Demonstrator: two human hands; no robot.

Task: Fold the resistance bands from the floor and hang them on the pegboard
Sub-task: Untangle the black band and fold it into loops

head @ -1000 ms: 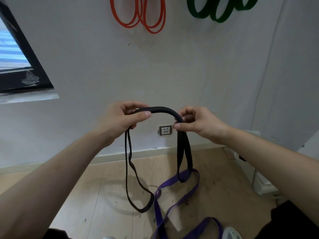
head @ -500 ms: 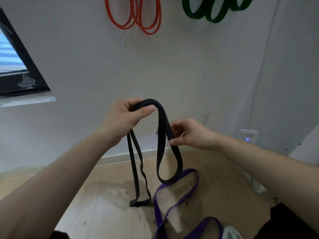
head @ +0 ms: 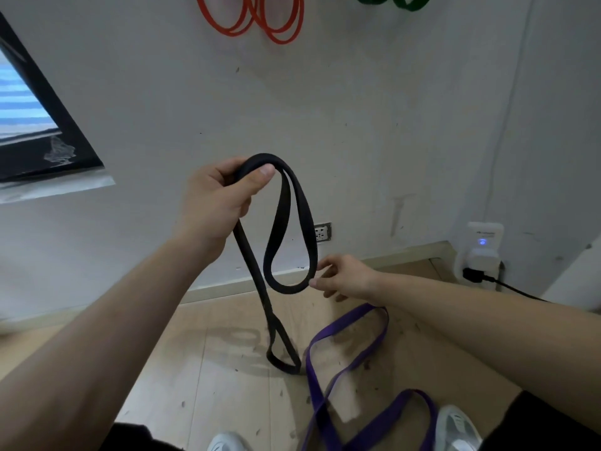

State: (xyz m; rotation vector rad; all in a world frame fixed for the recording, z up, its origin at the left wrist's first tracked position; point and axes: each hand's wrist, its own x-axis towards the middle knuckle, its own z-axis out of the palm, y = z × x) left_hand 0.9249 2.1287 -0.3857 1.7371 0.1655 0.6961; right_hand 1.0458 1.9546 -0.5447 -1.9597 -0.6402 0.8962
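A black resistance band hangs from my left hand, which grips its top fold at chest height. One short loop of the black band drops to the right and a longer strand falls to the wooden floor. My right hand is lower, its fingertips touching the bottom of the short loop; the grip itself is unclear. A purple band lies in loose loops on the floor by my feet. Orange bands and a green band hang on the white wall at the top edge.
A wall socket sits low behind the black band. A white plugged-in device with a blue light and black cable stands at the right corner. A dark-framed window is at the left. My white shoes show at the bottom.
My right hand slid down the band from beside my left hand to the bottom of the short loop. My left hand rose slightly, holding the top fold alone. The lower strand hangs narrower.
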